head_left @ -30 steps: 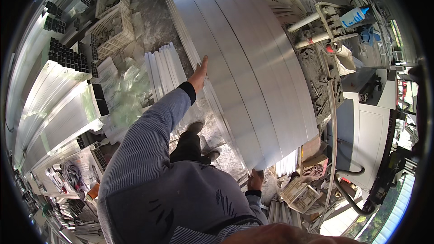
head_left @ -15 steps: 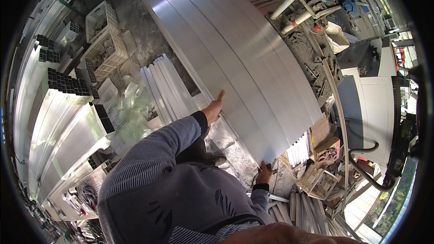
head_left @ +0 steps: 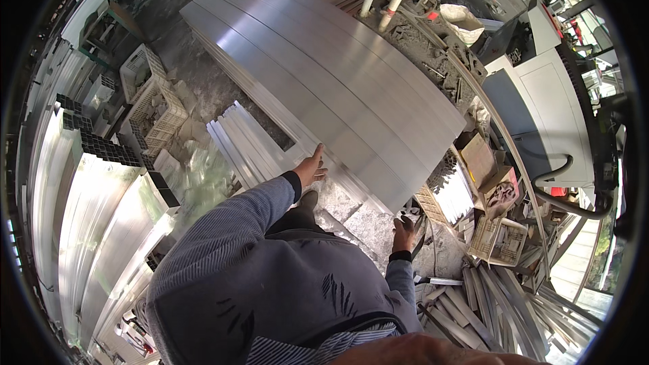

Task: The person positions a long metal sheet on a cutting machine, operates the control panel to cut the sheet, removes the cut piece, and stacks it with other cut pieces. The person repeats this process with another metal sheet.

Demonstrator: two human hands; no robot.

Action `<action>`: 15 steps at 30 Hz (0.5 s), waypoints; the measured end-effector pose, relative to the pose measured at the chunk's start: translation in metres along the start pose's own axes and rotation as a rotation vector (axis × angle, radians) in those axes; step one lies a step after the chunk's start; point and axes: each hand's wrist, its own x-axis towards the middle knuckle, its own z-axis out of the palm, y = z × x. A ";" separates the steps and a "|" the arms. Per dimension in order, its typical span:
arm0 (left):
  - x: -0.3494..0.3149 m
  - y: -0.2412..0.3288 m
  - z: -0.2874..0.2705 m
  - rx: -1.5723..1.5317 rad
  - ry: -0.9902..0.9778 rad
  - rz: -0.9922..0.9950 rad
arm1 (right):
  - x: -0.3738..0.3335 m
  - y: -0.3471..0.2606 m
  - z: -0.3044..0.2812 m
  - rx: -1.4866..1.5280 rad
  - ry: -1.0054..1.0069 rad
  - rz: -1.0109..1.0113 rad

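Observation:
A stack of long, flat silvery metal profiles lies slantwise before me, its near end pointing at my right side. My left hand is at the stack's left long edge, one finger stretched toward the metal and the others apart. It holds nothing, and I cannot tell whether the fingertip touches. Close by the near corner of the stack is my right hand, empty, with its thumb and fingers apart. A narrow gap seems to part it from the metal.
Shorter pale profiles lie left of the stack. Farther left are cream crates and bundled tubes. On the right stand an open carton, a small basket and a white-grey cabinet. Offcut strips lie at lower right.
My view has shifted, and the stack sits farther left and higher. My right hand has come off the stack's near corner; my left hand's fingers have spread at its edge.

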 end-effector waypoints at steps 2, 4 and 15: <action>-0.006 -0.044 -0.016 0.308 0.037 0.008 | -0.036 0.042 -0.010 0.053 0.007 0.005; -0.006 -0.082 -0.046 0.805 0.067 -0.076 | -0.071 0.106 -0.022 0.089 -0.056 0.140; -0.109 -0.194 -0.135 1.562 -0.094 0.016 | -0.364 0.510 -0.096 -0.062 0.271 0.656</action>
